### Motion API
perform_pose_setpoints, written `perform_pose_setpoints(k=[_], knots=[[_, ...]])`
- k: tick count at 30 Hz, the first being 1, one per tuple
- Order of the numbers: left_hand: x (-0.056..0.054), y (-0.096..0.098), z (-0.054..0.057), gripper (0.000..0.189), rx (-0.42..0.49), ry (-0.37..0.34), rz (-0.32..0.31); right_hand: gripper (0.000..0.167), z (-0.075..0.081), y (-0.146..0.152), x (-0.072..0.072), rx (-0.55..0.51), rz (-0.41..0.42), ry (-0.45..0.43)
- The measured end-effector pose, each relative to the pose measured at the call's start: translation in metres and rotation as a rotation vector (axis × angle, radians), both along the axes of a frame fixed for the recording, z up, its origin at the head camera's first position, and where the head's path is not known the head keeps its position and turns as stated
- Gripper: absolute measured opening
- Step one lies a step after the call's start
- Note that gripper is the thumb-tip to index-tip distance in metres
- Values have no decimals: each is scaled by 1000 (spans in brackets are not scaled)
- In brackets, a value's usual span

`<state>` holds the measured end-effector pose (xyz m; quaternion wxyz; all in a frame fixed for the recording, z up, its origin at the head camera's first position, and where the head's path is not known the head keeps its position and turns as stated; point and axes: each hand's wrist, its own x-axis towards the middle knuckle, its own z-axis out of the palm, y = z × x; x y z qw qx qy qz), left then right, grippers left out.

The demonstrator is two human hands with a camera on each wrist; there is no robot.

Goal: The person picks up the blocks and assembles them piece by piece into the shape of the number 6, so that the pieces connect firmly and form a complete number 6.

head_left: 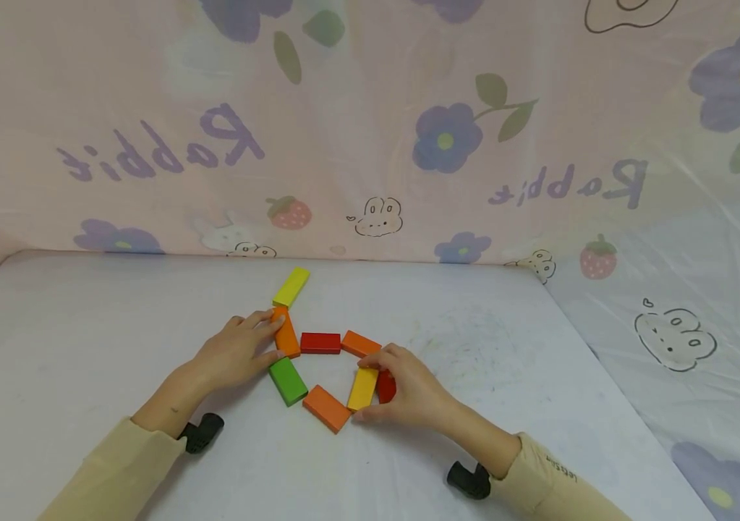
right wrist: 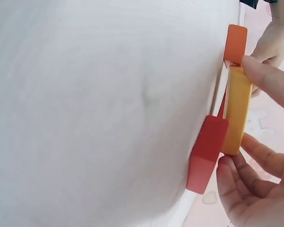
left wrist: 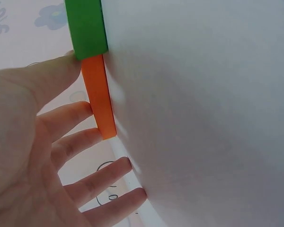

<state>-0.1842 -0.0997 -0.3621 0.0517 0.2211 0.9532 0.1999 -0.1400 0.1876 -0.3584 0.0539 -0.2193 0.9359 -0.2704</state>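
Observation:
On the white tabletop, several coloured wooden blocks lie end to end in a ring. My right hand [head_left: 411,387] pinches a yellow block [head_left: 362,388] lengthwise, thumb at its near end and fingers at its far end. Beside that block a red block [right wrist: 207,153] is partly covered by the hand in the head view. At the ring's left side my left hand [head_left: 236,352] touches an orange block [head_left: 287,334] with thumb and fingertips, the fingers fairly straight. A green block [left wrist: 87,28] meets that orange block near the thumb.
A second orange block [head_left: 326,409] lies at the ring's near side. Along the far side are a red block [head_left: 320,343] and another orange block [head_left: 361,343]. A lime-yellow block [head_left: 291,287] sticks out at the far left. Behind the table hangs a patterned curtain [head_left: 356,145].

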Motion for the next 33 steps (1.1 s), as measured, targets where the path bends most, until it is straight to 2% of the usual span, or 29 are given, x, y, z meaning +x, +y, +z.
perform_pose_setpoints(k=[9, 17, 21, 26, 33], knots=[[0, 0, 0, 56, 0, 0, 1, 55, -2, 0, 2, 62, 28, 16], [-2, 0, 0, 56, -9, -7, 10, 58, -1, -1, 4, 79, 51, -18], [-2, 0, 0, 57, -14, -7, 7, 54, 1, -6, 5, 80, 56, 5], [-1, 1, 1, 56, -14, -15, 10, 51, 2, -17, 5, 70, 117, 41], [-1, 2, 1, 58, -23, -15, 15, 46, 2, -29, 6, 95, 178, -12]])
